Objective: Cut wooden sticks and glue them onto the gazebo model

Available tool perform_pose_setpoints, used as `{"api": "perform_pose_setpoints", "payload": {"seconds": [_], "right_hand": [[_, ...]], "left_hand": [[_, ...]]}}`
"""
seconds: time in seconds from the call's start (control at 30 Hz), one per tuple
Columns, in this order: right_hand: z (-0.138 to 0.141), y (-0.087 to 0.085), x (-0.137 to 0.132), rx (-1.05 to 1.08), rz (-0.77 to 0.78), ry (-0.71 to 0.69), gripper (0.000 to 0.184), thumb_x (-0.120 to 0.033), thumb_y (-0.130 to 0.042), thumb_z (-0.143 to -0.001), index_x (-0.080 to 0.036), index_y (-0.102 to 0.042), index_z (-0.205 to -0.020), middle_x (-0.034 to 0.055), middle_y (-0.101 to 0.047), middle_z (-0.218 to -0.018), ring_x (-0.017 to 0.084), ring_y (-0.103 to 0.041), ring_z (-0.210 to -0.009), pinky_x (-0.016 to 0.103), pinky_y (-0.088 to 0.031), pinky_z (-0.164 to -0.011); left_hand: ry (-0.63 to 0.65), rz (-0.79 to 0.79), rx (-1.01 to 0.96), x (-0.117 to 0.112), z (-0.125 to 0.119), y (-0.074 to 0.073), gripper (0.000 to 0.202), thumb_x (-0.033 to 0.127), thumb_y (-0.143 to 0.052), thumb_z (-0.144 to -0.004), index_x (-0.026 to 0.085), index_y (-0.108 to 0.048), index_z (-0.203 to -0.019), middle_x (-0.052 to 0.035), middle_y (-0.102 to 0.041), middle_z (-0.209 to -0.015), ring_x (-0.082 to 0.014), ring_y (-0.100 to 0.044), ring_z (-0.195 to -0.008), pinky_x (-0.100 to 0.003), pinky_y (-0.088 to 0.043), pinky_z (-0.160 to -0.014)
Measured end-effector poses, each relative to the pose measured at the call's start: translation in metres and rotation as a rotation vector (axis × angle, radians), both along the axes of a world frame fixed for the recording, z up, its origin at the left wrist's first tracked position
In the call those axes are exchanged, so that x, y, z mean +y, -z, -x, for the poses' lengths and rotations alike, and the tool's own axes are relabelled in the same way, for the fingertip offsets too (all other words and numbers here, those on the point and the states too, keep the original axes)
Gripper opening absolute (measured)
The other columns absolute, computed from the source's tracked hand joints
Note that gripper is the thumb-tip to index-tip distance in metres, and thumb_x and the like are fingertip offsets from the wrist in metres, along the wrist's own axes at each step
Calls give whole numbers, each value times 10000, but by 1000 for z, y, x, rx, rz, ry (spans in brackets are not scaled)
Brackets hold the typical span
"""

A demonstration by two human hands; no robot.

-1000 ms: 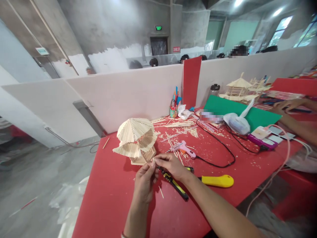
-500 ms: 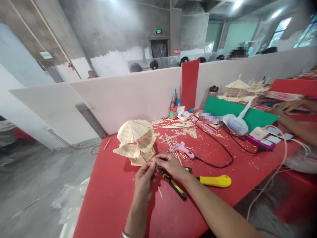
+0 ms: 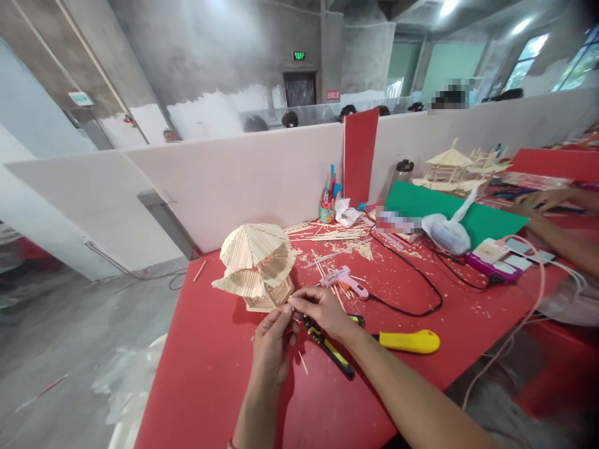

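My left hand (image 3: 275,337) and my right hand (image 3: 322,312) meet fingertip to fingertip over the red table. Both are closed in a pinch, and whatever lies between the fingers is too small to make out. Just behind them stands a model pavilion (image 3: 255,259) of thin wooden sticks, with a two-tiered roof. Black-and-yellow pliers (image 3: 330,352) lie under and beside my right hand. A tool with a yellow handle (image 3: 409,341) rests to the right, partly hidden by my right forearm. One short loose stick (image 3: 303,363) lies in front of the pliers.
A pink glue gun (image 3: 344,282) with a black cord lies on scattered sticks. A pen cup (image 3: 327,212) stands near the white partition (image 3: 262,181). At right are a green board (image 3: 449,209), a purple power strip (image 3: 491,265) and another person's hand (image 3: 545,198).
The camera view has shifted slightly. My hands keep nearly the same pinched pose, and the things on the table stay where they were.
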State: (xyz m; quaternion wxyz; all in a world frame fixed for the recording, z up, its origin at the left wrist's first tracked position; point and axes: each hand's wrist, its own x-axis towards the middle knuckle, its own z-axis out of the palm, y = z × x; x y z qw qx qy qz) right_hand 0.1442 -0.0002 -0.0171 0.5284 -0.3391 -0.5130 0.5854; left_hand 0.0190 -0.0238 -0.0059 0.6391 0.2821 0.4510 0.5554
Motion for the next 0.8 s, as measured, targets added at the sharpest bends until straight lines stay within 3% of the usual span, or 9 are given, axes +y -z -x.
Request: {"api": "perform_pose_setpoints", "payload": {"seconds": [0.2, 0.5, 0.67, 0.8], "right_hand": [[-2, 4, 0, -95, -75, 91, 311, -468, -707, -806, -201, -718, -965, -2, -679, -819, 141, -598, -752, 267, -476, -714], [0, 1, 0, -325, -340, 251, 166, -349, -651, -881, -213, -745, -863, 25, -708, -841, 152, -627, -758, 261, -478, -703], [12, -5, -3, -348, -447, 480, 170, -316, -605, -915, -219, -745, -901, 36, -687, -815, 153, -620, -750, 255, -477, -669], [24, -12, -1, -372, -523, 627, 171, -291, -589, -926, -231, -749, -923, 39, -678, -809, 152, -608, -728, 259, -478, -644]], "left_hand": [[-15, -45, 33, -1, 0, 0, 361, 384, -889, -518, 122, -689, -666, 16, -546, -518, -59, -444, -441, -161, -304, -394], [-270, -116, 81, -1, -2, 3, 395, 471, -862, -589, 122, -678, -611, 17, -549, -501, -46, -403, -435, -168, -312, -420], [-294, -155, 40, -5, -3, 2, 428, 426, -847, -617, 129, -766, -914, 12, -590, -563, -53, -418, -448, -173, -301, -420], [-245, -143, 5, -8, -5, -2, 579, 345, -835, -614, 140, -723, -1144, 47, -531, -516, -43, -362, -425, -172, -259, -415]]}}
